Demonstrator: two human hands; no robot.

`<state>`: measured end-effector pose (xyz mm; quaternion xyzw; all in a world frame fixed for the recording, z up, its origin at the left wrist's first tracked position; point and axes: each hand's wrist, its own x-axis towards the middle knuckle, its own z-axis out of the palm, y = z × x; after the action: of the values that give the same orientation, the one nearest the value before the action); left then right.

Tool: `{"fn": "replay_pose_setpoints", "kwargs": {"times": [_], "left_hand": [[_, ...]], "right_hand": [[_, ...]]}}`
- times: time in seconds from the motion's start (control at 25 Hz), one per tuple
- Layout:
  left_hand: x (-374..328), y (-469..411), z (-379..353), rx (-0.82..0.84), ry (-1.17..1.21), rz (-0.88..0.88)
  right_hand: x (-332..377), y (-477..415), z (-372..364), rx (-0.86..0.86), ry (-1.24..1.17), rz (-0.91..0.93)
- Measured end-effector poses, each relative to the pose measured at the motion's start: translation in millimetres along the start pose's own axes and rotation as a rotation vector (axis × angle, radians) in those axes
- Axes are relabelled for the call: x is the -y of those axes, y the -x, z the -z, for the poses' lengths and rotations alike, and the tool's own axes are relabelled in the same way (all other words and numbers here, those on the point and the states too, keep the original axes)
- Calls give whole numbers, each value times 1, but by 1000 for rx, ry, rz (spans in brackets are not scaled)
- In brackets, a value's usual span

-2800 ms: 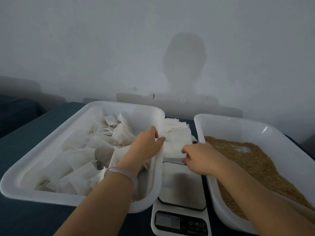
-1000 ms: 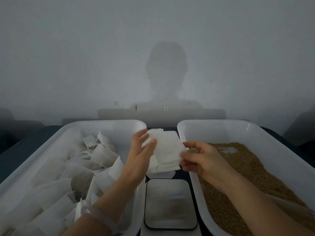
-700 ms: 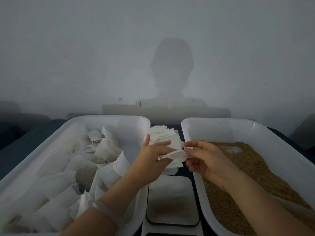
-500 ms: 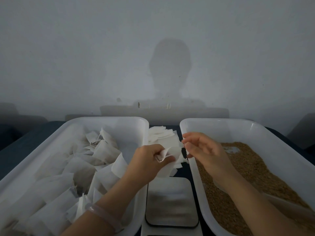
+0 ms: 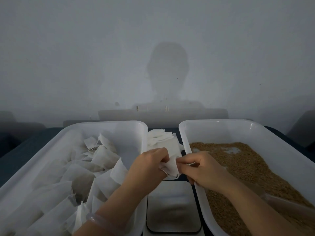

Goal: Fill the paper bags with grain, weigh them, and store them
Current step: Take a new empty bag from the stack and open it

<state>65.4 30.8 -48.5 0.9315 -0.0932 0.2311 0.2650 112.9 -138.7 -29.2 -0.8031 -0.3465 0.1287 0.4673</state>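
A small white paper bag (image 5: 170, 166) is held above the scale's metal plate (image 5: 173, 206). My left hand (image 5: 149, 165) grips its left side with curled fingers. My right hand (image 5: 202, 167) pinches its right edge between thumb and fingertips. Behind them lies a stack of empty white bags (image 5: 162, 138) between the two tubs. Brown grain (image 5: 247, 167) fills the white tub (image 5: 221, 126) on the right. The white tub (image 5: 102, 125) on the left holds several filled bags (image 5: 76, 171).
Both tubs stand on a dark table (image 5: 20, 154) against a pale wall. The scale sits in the narrow gap between the tubs. A clear scoop-like edge (image 5: 289, 203) shows in the grain at lower right.
Both hands lifted a bag off the stack and brought it lower, over the scale plate. My right hand let go briefly and now pinches the bag's edge again.
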Motion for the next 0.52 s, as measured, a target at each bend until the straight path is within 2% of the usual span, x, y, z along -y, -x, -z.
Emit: {"fn": "replay_pose_setpoints", "kwargs": {"times": [0.16,0.32,0.44,0.52], "left_hand": [[1,1,-2,-24,-10,-24],[0,3,-1,26,-12,-4],[-2,3,3,3,193,15],[-3,2,6,21,429,109]], "right_hand": [[0,0,0,-39,117,31],[-3,0,5,-201,11,28],[-3,1,8,-240,-110,80],[-5,1,10,-282,-220,92]]}}
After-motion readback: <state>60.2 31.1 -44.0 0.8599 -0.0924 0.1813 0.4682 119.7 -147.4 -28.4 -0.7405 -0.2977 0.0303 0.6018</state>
